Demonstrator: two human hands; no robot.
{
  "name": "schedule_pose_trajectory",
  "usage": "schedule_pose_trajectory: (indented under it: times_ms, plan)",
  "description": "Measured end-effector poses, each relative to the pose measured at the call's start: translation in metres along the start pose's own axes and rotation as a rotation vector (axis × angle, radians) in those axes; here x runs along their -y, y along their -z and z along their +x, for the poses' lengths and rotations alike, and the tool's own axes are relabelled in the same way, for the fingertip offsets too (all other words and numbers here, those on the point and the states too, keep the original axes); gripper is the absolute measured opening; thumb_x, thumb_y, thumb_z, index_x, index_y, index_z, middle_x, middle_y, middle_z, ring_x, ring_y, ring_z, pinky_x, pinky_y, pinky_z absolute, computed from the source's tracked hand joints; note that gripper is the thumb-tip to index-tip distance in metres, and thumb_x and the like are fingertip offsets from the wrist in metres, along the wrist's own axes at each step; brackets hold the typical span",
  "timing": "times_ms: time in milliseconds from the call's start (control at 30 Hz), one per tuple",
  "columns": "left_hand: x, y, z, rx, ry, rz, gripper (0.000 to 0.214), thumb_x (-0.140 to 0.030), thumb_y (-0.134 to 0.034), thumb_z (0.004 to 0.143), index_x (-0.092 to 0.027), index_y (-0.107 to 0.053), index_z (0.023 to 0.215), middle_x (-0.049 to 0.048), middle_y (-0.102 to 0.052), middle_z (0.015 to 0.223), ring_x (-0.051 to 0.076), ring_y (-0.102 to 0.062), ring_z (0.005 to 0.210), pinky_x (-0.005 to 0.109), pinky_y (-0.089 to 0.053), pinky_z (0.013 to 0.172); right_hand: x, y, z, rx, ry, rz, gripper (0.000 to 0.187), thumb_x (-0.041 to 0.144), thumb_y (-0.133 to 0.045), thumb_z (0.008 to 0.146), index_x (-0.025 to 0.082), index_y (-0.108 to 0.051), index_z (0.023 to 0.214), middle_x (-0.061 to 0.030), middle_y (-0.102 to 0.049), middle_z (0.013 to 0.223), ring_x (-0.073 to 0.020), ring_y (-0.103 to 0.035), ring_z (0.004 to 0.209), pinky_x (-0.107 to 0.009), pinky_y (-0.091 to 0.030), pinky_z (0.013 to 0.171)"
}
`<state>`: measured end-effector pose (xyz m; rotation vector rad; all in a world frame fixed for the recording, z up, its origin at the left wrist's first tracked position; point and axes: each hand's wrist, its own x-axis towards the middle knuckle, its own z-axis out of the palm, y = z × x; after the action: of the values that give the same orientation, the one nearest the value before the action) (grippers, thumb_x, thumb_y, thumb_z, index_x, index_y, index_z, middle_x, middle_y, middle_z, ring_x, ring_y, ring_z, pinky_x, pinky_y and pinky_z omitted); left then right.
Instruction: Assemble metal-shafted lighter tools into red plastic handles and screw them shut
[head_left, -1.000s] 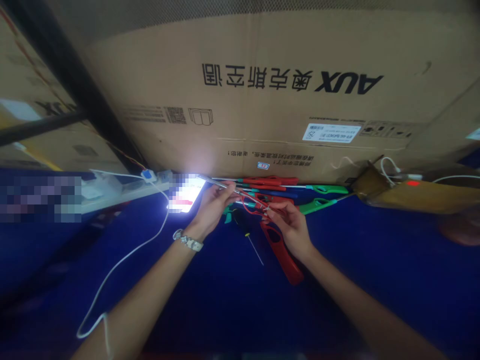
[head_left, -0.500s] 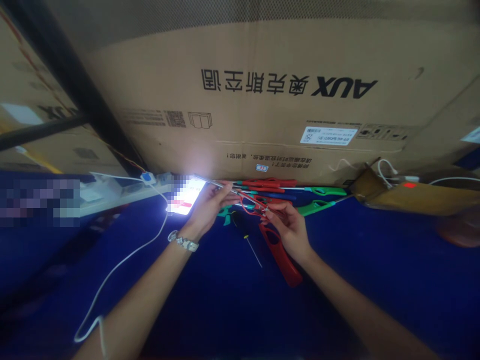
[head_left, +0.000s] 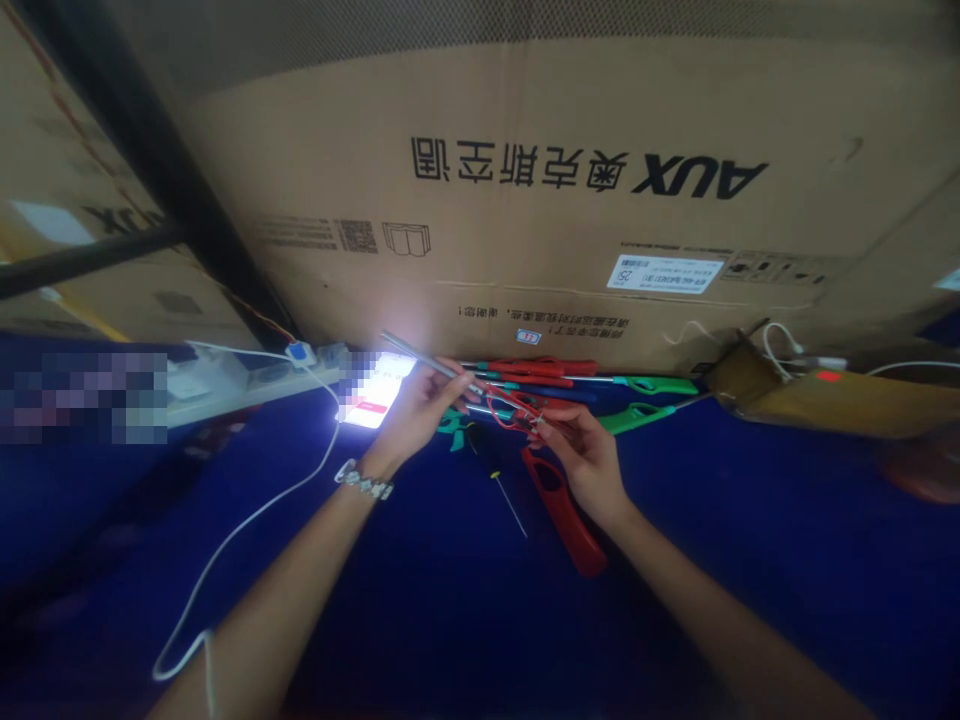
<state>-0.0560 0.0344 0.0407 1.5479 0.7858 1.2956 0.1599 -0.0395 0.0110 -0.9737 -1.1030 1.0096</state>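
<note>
My left hand [head_left: 420, 405] is closed around the thin metal tube [head_left: 424, 357] of an opened red stick lighter, whose tip points up and left. My right hand [head_left: 585, 455] pinches the lighter's inner end [head_left: 531, 420], where small metal and red parts show; the fingers hide some of it. Below the right hand lies a loose red handle shell [head_left: 566, 520] with a trigger hole. A screwdriver [head_left: 496, 478] with a dark handle rests on the blue surface between my hands. Behind them lie several red stick lighters [head_left: 555, 367] and a green stick lighter [head_left: 637, 415].
A lit phone [head_left: 382, 385] stands left of my left hand. A white cable [head_left: 247, 515] runs past my left forearm. A white power strip [head_left: 232, 392] lies at the left. The large cardboard box [head_left: 517, 90] rises behind, and an open small carton [head_left: 840, 400] stands right.
The metal tube's tip has risen a little and more of the tube shows. Both hands keep their hold. The view has shifted slightly.
</note>
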Motion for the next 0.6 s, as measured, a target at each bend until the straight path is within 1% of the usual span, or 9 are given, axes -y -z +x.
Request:
schedule_pose_trajectory:
  times_ms: [100,200,267,333,433,500,567,600]
  plan:
    - [-0.007,-0.005,-0.002,0.049,-0.018,-0.02,0.027,-0.043,-0.067,0.09,-0.02,-0.054,0.096,0.0042,-0.074,0.081,0.015,-0.069,0.063,0.026,-0.054,0.055,0.0,0.0,0.0,0.008,-0.009,-0.007,0.029,0.043,-0.083,0.075,0.024,-0.067,0.089,-0.0012,-0.075,0.088,-0.0193,-0.074,0.071,-0.036,-0.063,0.071]
    - [-0.013,-0.009,-0.004,0.051,-0.049,0.018,0.026,-0.043,-0.064,0.092,-0.02,-0.054,0.098,0.005,-0.074,0.084,0.013,-0.068,0.062,0.024,-0.053,0.053,0.002,0.0,0.0,0.004,-0.015,-0.013,0.03,0.044,-0.083,0.074,0.024,-0.066,0.089,-0.002,-0.075,0.091,-0.0201,-0.074,0.073,-0.037,-0.063,0.071]
    - [-0.016,-0.011,-0.004,0.046,-0.043,0.009,0.026,-0.043,-0.065,0.091,-0.019,-0.057,0.097,0.0064,-0.074,0.088,0.013,-0.068,0.064,0.024,-0.055,0.056,0.003,-0.001,0.0,0.004,-0.016,-0.019,0.03,0.045,-0.083,0.074,0.024,-0.066,0.089,-0.0022,-0.076,0.091,-0.0204,-0.074,0.073,-0.038,-0.064,0.072]
    - [-0.018,-0.013,-0.003,0.04,0.001,-0.031,0.028,-0.043,-0.069,0.089,-0.018,-0.061,0.097,0.0069,-0.074,0.088,0.013,-0.068,0.067,0.025,-0.057,0.062,0.003,-0.002,0.0,0.003,-0.011,-0.018,0.03,0.045,-0.083,0.074,0.024,-0.066,0.089,-0.002,-0.076,0.09,-0.0201,-0.074,0.073,-0.038,-0.064,0.073]
    - [-0.019,-0.016,-0.003,0.003,0.075,-0.121,0.027,-0.04,-0.075,0.084,-0.018,-0.064,0.095,0.0058,-0.075,0.083,0.013,-0.068,0.067,0.025,-0.058,0.067,0.004,-0.002,0.0,-0.002,0.001,-0.014,0.029,0.044,-0.083,0.074,0.025,-0.066,0.089,-0.0012,-0.075,0.088,-0.0194,-0.074,0.071,-0.038,-0.064,0.073]
    - [-0.018,-0.019,-0.003,-0.037,0.104,-0.187,0.028,-0.038,-0.079,0.08,-0.018,-0.065,0.093,0.0051,-0.074,0.082,0.013,-0.068,0.067,0.026,-0.058,0.068,0.004,-0.002,0.0,-0.001,0.0,-0.019,0.029,0.044,-0.082,0.075,0.025,-0.066,0.089,-0.0014,-0.075,0.09,-0.0194,-0.074,0.072,-0.038,-0.064,0.074]
    - [-0.017,-0.023,-0.004,-0.071,0.118,-0.226,0.028,-0.038,-0.081,0.077,-0.017,-0.066,0.089,0.0055,-0.074,0.082,0.014,-0.068,0.067,0.026,-0.057,0.065,0.004,-0.002,-0.001,0.001,-0.007,-0.018,0.029,0.044,-0.082,0.075,0.025,-0.066,0.089,-0.0018,-0.076,0.092,-0.0199,-0.074,0.073,-0.038,-0.064,0.073]
    - [-0.017,-0.024,-0.004,-0.089,0.121,-0.222,0.028,-0.038,-0.082,0.076,-0.017,-0.067,0.088,0.0057,-0.074,0.083,0.013,-0.067,0.066,0.025,-0.056,0.061,0.004,-0.002,-0.001,0.002,-0.012,-0.015,0.03,0.045,-0.082,0.074,0.025,-0.066,0.089,-0.0018,-0.076,0.091,-0.02,-0.074,0.073,-0.038,-0.064,0.073]
